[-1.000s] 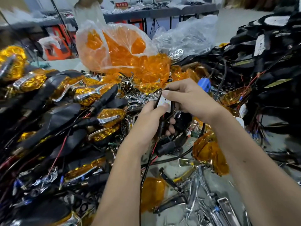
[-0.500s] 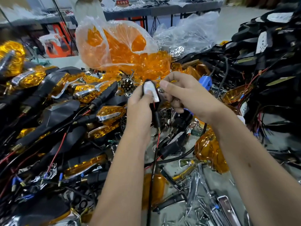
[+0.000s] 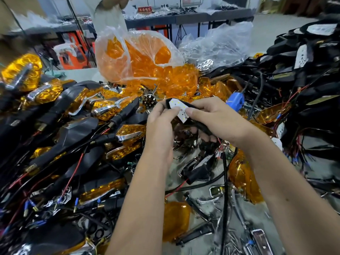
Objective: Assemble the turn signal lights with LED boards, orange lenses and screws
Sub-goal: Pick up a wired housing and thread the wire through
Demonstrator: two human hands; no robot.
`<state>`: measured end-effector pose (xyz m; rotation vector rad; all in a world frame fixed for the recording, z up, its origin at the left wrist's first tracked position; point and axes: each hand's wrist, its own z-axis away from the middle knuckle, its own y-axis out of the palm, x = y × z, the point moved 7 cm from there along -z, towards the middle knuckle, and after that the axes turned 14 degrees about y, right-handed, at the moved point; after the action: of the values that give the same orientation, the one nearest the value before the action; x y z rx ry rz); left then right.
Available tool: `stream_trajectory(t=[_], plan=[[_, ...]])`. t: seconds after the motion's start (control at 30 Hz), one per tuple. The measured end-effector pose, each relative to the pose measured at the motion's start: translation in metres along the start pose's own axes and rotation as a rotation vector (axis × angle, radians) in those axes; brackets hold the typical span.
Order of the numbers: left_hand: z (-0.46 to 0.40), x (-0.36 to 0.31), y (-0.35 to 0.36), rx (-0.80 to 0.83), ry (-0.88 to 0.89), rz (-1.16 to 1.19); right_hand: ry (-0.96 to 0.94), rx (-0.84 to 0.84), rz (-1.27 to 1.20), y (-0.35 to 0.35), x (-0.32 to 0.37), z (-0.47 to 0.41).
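Above a worktop (image 3: 184, 168) heaped with lamp parts, the left hand (image 3: 161, 126) and right hand (image 3: 217, 118) both pinch a small black lamp shell (image 3: 200, 126), probably light and rigid, steadied by its edges, its thin white LED board (image 3: 179, 109) likely fragile.

The bench (image 3: 184, 168) shows only as a pale patch among the heaps. Toward its left edge lie finished turn signals (image 3: 103, 109) with black housings and red and black wires. Near the far edge a clear plastic bag of orange lenses (image 3: 139, 57) spills open. Black housings with wires (image 3: 303, 74) pile along the right edge. Loose orange lenses (image 3: 176, 218) and chrome trim pieces (image 3: 217, 192) lie near the front edge.
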<state>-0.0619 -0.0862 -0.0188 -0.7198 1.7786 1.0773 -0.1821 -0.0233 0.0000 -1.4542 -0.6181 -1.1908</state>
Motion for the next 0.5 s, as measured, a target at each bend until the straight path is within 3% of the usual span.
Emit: stream_trajectory(t=[0.1, 0.5], plan=[[0.000, -0.009, -0.004, 0.045, 0.076, -0.172, -0.030, -0.035, 0.018, -0.006, 0.001, 0.001], [-0.006, -0.017, -0.017, -0.017, 0.252, -0.240, -0.090, -0.075, 0.057, -0.007, 0.003, 0.004]])
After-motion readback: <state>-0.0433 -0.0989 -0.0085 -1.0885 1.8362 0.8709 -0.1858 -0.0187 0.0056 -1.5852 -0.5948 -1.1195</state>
